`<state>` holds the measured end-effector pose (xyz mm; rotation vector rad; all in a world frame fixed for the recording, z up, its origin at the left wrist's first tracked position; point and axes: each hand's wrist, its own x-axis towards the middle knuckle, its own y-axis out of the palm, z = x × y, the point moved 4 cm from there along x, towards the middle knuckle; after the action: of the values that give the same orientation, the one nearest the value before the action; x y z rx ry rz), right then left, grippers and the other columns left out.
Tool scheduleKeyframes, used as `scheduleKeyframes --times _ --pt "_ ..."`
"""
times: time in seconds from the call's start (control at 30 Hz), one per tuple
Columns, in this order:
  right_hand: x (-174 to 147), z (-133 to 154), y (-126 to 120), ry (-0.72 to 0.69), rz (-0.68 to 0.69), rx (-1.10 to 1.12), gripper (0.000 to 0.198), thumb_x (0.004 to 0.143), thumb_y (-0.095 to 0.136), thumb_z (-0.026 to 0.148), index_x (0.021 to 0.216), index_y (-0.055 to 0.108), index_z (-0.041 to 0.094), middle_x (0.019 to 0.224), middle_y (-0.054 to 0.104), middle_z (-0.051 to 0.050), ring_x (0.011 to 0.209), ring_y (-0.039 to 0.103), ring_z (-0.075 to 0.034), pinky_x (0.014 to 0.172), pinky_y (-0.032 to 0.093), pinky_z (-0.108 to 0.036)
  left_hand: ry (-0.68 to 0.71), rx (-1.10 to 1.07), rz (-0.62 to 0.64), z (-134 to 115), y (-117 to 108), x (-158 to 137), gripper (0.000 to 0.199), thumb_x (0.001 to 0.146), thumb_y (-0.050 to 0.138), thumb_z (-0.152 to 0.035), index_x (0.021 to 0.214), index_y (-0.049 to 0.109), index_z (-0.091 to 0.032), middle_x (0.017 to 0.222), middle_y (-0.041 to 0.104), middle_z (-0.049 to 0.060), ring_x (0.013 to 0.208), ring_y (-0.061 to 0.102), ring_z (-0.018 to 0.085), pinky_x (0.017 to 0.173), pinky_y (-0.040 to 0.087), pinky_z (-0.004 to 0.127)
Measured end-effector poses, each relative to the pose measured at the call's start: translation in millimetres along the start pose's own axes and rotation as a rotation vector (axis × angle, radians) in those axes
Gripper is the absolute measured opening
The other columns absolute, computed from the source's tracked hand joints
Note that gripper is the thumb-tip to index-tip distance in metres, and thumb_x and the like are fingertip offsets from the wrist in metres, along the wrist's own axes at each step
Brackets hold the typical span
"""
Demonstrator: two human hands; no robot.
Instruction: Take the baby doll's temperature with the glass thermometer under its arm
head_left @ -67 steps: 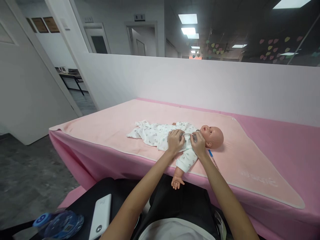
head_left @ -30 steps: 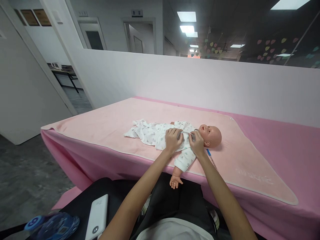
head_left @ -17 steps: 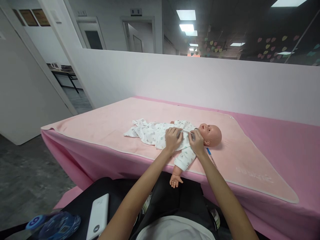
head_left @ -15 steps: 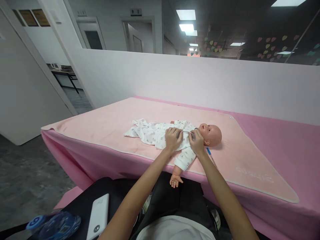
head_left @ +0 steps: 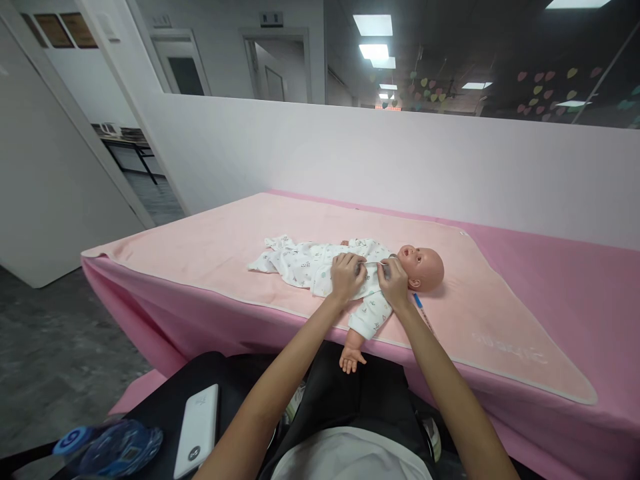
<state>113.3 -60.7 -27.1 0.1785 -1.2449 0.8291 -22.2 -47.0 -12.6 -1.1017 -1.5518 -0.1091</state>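
Note:
A baby doll point(head_left: 429, 268) lies on its back with its head to the right, dressed in a white garment point(head_left: 305, 263) with small printed figures. Over its chest, my left hand point(head_left: 347, 275) is closed in a pinch, and my right hand point(head_left: 395, 283) is closed likewise near the doll's neck. A thin white string point(head_left: 373, 263) runs between my fingertips, one end at each hand. Small grey patches show by my fingers; I cannot make out what they are. One doll arm point(head_left: 353, 350) hangs over the table's near edge.
Beneath the doll, a pale pink mat point(head_left: 210, 253) covers a pink-draped table point(head_left: 570, 267). A slim blue-ended stick point(head_left: 419, 302) lies beside my right wrist. At lower left are a white power bank point(head_left: 197, 427) and a plastic bottle point(head_left: 117, 448). A white wall point(head_left: 320, 153) stands behind.
Both hands keep their pinch on the string in nearly the same spot. The whole view has shifted very slightly.

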Motion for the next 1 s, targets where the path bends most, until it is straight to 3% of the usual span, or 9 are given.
scheduleKeyframes --times 0.2,0.47,0.7,1.0 --pt "3 4 -4 -0.005 0.019 -0.001 0.016 0.086 0.041 0.025 0.079 0.054 0.020 0.072 0.058 -0.004 0.070 0.053 -0.017 0.066 0.044 -0.029 0.033 0.055 0.045 8 -8 0 0.015 0.073 0.048 -0.013 0.082 0.056 -0.021 0.079 0.063 0.002 0.080 0.051 0.020 0.077 0.035 0.035" --pt "6 11 -10 -0.018 0.003 -0.019 0.011 0.085 0.043 0.023 0.079 0.052 0.020 0.072 0.058 -0.004 0.069 0.054 -0.017 0.063 0.043 -0.028 -0.008 0.012 0.056 47 -39 -3 0.009 0.078 0.048 -0.022 0.081 0.056 -0.022 0.081 0.062 0.002 0.081 0.050 0.020 0.077 0.036 0.035" --pt "5 9 -9 -0.012 0.007 -0.011 0.010 0.084 0.044 0.022 0.080 0.052 0.020 0.072 0.057 -0.004 0.069 0.054 -0.017 0.062 0.042 -0.027 -0.039 -0.001 0.128 43 -37 -6 0.006 0.075 0.045 -0.017 0.074 0.049 -0.021 0.081 0.058 0.004 0.082 0.049 0.021 0.077 0.036 0.036" --pt "5 7 -7 -0.014 0.010 -0.037 0.011 0.085 0.043 0.023 0.079 0.052 0.020 0.073 0.058 -0.004 0.069 0.054 -0.017 0.063 0.043 -0.028 -0.120 -0.119 0.090 41 -35 -9 0.018 0.088 0.030 -0.023 0.086 0.048 -0.022 0.080 0.059 0.003 0.077 0.052 0.018 0.075 0.038 0.033"
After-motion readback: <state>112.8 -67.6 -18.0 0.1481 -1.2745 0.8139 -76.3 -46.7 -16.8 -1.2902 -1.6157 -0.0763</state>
